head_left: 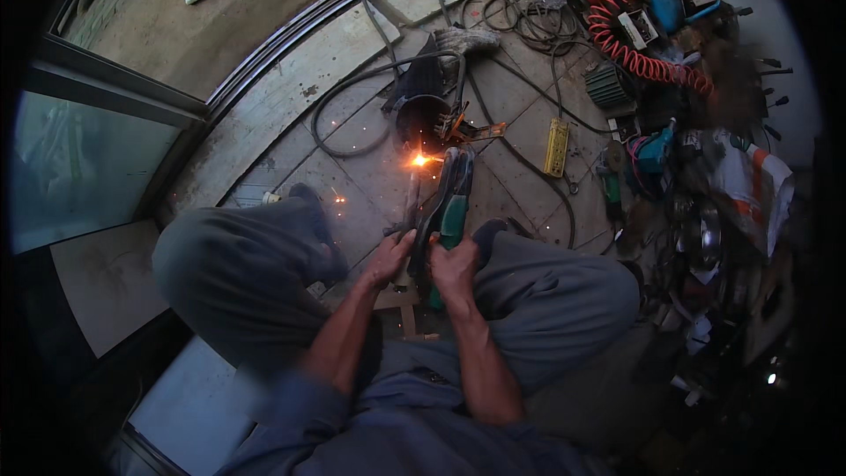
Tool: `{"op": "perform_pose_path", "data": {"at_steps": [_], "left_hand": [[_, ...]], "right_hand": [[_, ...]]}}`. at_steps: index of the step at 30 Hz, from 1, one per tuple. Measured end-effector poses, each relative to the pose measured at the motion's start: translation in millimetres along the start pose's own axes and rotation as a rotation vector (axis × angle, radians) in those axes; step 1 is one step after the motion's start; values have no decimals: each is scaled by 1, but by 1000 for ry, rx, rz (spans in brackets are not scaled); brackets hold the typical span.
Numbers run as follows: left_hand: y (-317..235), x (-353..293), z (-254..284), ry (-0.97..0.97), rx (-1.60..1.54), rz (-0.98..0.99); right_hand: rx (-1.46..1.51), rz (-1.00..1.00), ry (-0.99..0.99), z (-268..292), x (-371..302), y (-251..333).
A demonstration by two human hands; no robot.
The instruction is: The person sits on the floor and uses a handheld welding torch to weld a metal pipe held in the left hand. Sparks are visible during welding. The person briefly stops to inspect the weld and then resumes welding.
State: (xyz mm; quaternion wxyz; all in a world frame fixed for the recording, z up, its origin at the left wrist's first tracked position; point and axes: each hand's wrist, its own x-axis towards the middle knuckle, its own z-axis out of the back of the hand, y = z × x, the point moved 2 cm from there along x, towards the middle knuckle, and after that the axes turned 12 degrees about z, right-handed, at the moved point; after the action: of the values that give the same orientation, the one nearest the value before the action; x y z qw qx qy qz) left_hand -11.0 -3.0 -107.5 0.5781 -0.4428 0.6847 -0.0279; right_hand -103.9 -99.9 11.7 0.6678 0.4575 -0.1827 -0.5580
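My right hand [454,273] is closed round the lower body of a green and black angle grinder [454,216], held upright between my knees. Beside it, my left hand [389,260] is wrapped round a slim metal rod [411,201] that points away from me. At the rod's far end an orange glow [420,159] throws sparks, close to the grinder's head. Just beyond lies a dark, open-ended cylinder [423,115]. An orange clamp [467,130] sits to its right. The exact contact point is lost in the glare.
Black cables [344,154] loop over the tiled floor. A yellow power strip [556,148] lies to the right. A red coiled hose [617,35], a teal tool [652,154] and piled gear crowd the right side. A glass door [97,159] stands at left.
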Motion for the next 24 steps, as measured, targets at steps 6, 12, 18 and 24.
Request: {"op": "perform_pose_path", "data": {"at_steps": [6,12,18,24], "left_hand": [[-3,-4,0,-7,5,69],[-4,-6,3,-65,33,83],[-7,-8,1,-51,34,136],[10,3,7,-81,20,29]], "right_hand": [[102,-25,-10,-5,0,-20],[26,23,-10,-3,0,-8],[17,-64,40,-8,1,-18],[53,-87,34,-7,0,-9]]}}
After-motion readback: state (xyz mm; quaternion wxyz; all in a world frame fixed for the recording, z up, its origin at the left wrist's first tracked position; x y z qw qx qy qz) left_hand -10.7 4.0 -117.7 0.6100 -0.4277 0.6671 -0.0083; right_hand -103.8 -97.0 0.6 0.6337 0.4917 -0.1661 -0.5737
